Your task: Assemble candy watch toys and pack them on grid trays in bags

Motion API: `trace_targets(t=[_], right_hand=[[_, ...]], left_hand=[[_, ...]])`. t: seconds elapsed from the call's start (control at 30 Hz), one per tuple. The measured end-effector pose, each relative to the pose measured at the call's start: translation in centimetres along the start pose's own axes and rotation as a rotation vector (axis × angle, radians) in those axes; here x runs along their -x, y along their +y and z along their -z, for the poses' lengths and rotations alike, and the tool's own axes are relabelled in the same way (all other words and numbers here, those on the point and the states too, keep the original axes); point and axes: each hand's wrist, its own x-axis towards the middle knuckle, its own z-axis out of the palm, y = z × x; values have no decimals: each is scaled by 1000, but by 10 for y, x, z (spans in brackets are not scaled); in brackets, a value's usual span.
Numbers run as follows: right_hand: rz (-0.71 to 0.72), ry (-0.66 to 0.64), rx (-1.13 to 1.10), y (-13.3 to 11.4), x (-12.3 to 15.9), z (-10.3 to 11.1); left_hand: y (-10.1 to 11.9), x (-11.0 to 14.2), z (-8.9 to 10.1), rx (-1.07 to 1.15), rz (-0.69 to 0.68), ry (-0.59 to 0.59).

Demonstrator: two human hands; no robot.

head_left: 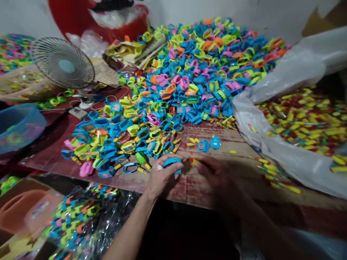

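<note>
My left hand [162, 174], at the table's front edge, is closed round a blue ring-shaped plastic toy piece [172, 161], its thumb on the near side. Just right of it, my right hand [217, 171] pinches a small yellow-and-red plastic stick [193, 161]; shadow and blur hide part of those fingers. Behind the hands lie two loose blue pieces, one square with a printed face [203, 146] and one rounder [215, 142]. To the left spreads a heap of similar pieces [135, 131] in blue, yellow-green, pink and orange, several with yellow sticks attached.
A large pile of coloured pieces [206, 65] rises against the wall. At right, a white plastic sack [252, 119] holds yellow-and-red sticks [306, 119], with more spilled beside it [276, 175]. A fan [63, 64] and blue basin [20, 124] stand left; bagged pieces [73, 220] sit below.
</note>
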Motion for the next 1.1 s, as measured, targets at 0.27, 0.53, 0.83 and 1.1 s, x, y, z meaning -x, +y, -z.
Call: trace_targets(t=[0.27, 0.53, 0.83, 1.1], right_hand=[[118, -49, 12, -1, -5, 3], [235, -136, 158, -2, -11, 5], [383, -235, 343, -7, -9, 12], [379, -303, 388, -9, -10, 18]], left_hand=[[-7, 3, 2, -107, 73, -80], [-10, 4, 5, -169, 80, -133], [-6, 5, 6, -198, 85, -197], [-6, 1, 4, -180, 92, -225]])
